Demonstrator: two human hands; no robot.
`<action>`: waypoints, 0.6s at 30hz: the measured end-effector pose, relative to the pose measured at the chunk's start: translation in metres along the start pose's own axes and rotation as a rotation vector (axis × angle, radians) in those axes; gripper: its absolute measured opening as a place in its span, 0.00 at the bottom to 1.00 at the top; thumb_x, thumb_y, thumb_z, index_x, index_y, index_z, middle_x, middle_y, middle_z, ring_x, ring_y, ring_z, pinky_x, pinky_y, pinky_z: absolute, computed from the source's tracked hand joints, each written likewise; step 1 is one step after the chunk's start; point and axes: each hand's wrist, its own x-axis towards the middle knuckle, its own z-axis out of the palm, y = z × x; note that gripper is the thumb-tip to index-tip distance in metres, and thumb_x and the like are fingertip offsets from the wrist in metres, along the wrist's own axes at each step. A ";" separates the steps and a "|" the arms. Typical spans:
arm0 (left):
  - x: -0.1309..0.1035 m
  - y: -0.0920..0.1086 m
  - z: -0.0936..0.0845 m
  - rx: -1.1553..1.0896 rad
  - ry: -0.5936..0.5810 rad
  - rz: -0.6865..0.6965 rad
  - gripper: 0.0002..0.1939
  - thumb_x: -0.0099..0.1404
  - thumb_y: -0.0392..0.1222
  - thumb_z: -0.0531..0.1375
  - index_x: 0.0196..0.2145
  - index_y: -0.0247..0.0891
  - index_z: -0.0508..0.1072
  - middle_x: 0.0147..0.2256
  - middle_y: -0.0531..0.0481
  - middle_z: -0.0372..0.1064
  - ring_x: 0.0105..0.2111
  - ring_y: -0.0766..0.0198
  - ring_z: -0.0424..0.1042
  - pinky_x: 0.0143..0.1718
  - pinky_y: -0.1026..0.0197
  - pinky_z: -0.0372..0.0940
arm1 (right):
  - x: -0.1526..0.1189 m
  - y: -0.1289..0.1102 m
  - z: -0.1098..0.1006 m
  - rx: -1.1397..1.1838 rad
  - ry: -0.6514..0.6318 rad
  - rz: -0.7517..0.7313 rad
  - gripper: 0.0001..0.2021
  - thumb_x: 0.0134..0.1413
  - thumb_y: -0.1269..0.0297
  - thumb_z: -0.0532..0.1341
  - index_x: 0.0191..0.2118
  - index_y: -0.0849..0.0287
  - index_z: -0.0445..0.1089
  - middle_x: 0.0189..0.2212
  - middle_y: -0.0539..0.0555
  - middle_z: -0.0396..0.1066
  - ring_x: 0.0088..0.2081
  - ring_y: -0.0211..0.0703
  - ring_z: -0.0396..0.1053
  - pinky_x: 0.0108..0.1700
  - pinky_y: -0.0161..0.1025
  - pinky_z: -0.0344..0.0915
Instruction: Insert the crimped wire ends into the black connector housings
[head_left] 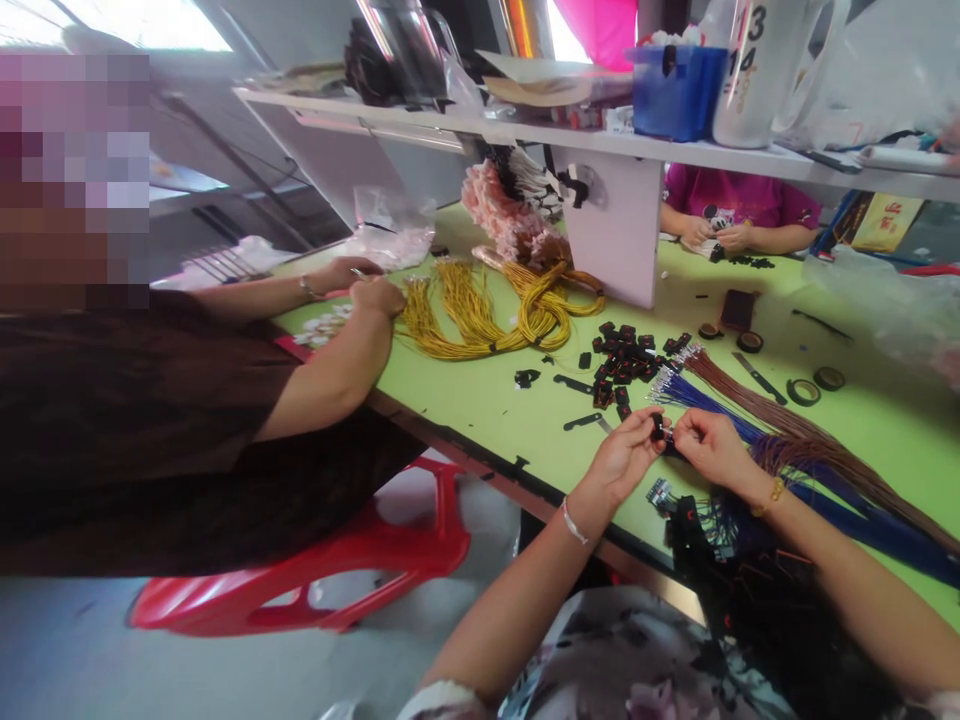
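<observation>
Between the fingertips of my left hand (pixel 624 455) is a small black connector housing (pixel 658 428). Close against it, my right hand (pixel 712 448) pinches a thin wire with a metal terminal (pixel 670 434) at the housing. Just beyond my hands lies a pile of black housings (pixel 626 362). A bundle of blue wires (pixel 709 402) and a bundle of brown wires (pixel 739 395) stretch to the right, with metal-tipped ends near the pile. Below my hands, black housings with wires attached (pixel 686 525) hang over the table edge.
Cutter knives (pixel 581 422), tape rolls (pixel 804 391) and yellow wire bundles (pixel 480 335) lie on the green table (pixel 480 400). A shelf (pixel 525 130) crosses above, holding a blue bin (pixel 679 92). A co-worker (pixel 315 330) works at left, another (pixel 739 205) opposite. A red stool (pixel 360 555) stands left.
</observation>
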 end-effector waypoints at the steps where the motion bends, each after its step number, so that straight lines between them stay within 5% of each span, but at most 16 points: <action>1: 0.000 -0.001 0.000 0.006 -0.009 -0.001 0.09 0.58 0.31 0.60 0.39 0.32 0.72 0.34 0.45 0.70 0.33 0.68 0.70 0.34 0.67 0.64 | 0.000 0.001 0.000 -0.013 0.000 -0.005 0.08 0.48 0.66 0.56 0.21 0.59 0.61 0.18 0.46 0.61 0.21 0.32 0.54 0.25 0.31 0.52; 8: 0.001 -0.003 -0.002 0.055 -0.005 0.028 0.11 0.56 0.32 0.63 0.38 0.33 0.73 0.34 0.47 0.70 0.32 0.69 0.69 0.34 0.67 0.64 | -0.001 0.003 0.001 -0.047 -0.003 0.008 0.07 0.46 0.67 0.56 0.21 0.59 0.61 0.18 0.46 0.62 0.21 0.32 0.55 0.26 0.31 0.53; 18: -0.002 -0.013 0.002 0.226 0.218 0.125 0.15 0.45 0.36 0.71 0.32 0.32 0.73 0.27 0.51 0.69 0.25 0.72 0.67 0.29 0.68 0.62 | -0.001 0.004 0.005 -0.061 -0.002 -0.094 0.06 0.48 0.68 0.56 0.22 0.58 0.61 0.19 0.48 0.62 0.23 0.35 0.56 0.27 0.33 0.54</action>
